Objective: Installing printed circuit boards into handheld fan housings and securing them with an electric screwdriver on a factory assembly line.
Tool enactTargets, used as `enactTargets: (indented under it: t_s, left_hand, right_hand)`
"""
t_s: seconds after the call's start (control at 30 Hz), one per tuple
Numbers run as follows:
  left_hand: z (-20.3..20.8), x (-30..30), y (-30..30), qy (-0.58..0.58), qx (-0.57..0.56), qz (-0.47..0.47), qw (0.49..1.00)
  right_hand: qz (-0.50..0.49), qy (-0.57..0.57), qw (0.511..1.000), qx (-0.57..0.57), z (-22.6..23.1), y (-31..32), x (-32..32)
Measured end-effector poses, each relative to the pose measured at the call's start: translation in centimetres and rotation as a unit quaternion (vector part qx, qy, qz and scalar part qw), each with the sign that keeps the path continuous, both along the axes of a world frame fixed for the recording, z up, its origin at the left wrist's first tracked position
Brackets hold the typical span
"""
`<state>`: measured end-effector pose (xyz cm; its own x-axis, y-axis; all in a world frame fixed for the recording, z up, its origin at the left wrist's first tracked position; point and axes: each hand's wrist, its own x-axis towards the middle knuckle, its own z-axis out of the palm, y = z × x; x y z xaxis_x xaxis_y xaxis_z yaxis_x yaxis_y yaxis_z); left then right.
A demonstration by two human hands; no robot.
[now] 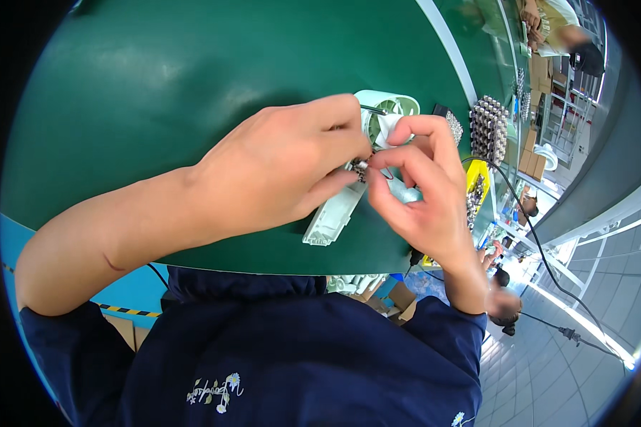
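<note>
A pale green plastic housing [332, 215] lies on the table, with a round, ribbed head at its far end and a long hollow handle toward me. Over its middle, my left hand [292, 153] is closed in a pinch around a small silvery metal part [360, 169]. Facing it from the right, my right hand [427, 188] also pinches, thumb and forefinger meeting beside that part; what lies between those tips is too small to make out. A thin red wire [389, 174] curves by the right fingers. Some white material [387, 131] shows on the round head.
Stacked small metal cylinders [488, 128] stand at the right on the green table [157, 85]. Nearer are a yellow bin [476, 186] of metal parts and a black cable [523, 206]. Cartons [402, 297] sit below the table edge. Other people work farther right.
</note>
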<state>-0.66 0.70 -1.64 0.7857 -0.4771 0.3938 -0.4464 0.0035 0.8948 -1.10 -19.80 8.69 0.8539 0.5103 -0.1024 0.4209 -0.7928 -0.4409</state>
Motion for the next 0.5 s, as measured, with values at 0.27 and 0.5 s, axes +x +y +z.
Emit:
enactTargets:
  t_s: [0.27,0.5]
  left_hand:
    - [0.0,-0.3,-0.2,-0.035,0.080,-0.023,0.996]
    - [-0.4,-0.5,-0.8,-0.030,0.058,-0.002,0.998]
  right_hand:
    - [0.121,-0.031,0.980,-0.156,1.7,1.2,1.1]
    - [0.156,-0.010,0.953,-0.259,2.7,2.6,1.1]
